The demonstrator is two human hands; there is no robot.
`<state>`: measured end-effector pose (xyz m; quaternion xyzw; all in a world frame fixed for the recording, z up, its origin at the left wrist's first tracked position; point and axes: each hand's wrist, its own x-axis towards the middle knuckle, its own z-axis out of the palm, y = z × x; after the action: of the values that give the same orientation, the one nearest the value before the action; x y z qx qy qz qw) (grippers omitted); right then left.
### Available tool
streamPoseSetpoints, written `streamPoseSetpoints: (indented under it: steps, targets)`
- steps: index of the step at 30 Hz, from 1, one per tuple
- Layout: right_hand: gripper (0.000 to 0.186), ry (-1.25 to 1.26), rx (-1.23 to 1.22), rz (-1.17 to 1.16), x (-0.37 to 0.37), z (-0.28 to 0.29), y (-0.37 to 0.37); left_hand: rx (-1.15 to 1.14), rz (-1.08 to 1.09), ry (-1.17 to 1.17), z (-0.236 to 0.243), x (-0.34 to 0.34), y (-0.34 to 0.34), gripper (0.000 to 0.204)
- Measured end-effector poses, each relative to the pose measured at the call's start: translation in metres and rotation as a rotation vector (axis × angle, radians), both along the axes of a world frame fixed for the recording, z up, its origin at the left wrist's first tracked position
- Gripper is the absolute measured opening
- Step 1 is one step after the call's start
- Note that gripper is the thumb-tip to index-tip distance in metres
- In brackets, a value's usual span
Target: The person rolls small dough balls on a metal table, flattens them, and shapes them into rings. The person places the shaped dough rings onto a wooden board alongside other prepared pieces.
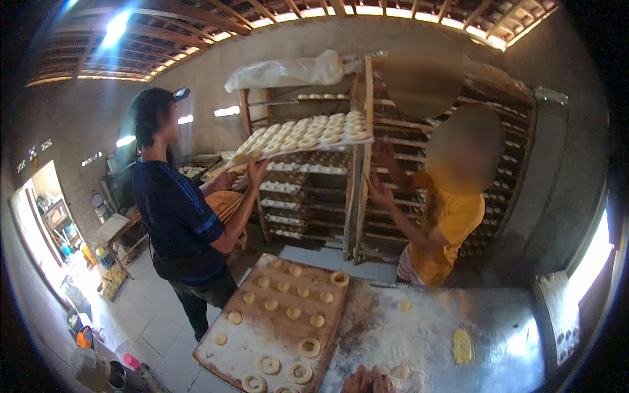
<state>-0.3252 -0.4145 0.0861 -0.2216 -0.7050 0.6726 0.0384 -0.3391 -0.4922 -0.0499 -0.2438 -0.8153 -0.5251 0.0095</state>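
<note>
At the lower edge, my left hand [357,380] and my right hand [382,379] are side by side over the floured metal table [419,334]. Both have curled fingers; what they hold, if anything, is hidden. A small dough piece [400,371] lies just beside my right hand. Farther off on the table are a round dough piece [404,305] and a flattened yellowish lump [462,346]. Left of my hands, a floured wooden board [255,344] carries several small dough rounds [271,304] and several dough rings [309,339] near its close end.
Across the board, a person in dark blue [173,209] holds up a tray of dough rings [308,134]. A person in yellow [458,223] reaches toward the wooden rack [368,164], which holds loaded trays. A metal box with holes [557,321] stands at the table's right end.
</note>
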Motion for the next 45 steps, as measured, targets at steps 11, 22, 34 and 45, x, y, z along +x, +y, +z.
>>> streamPoseSetpoints:
  steps: [11, 22, 34, 45]
  targets:
    - [0.05, 0.036, 0.248, 0.211, -0.062, 0.057, -0.089, 0.697, 0.138, -0.758, 0.061, -0.052, -0.069, 0.029]
    - [0.053, 0.36, 0.692, 0.257, 0.023, -0.041, -0.084, 0.635, 0.103, -0.501, 0.027, -0.021, -0.139, 0.021]
    - [0.053, 0.191, 0.27, 0.485, 0.005, 0.011, -0.146, 0.237, 0.192, -0.21, 0.102, -0.007, -0.204, 0.027]
    - [0.032, 0.169, 0.283, 0.571, -0.121, 0.045, -0.163, 0.282, 0.46, -0.368, 0.131, -0.131, -0.26, 0.038]
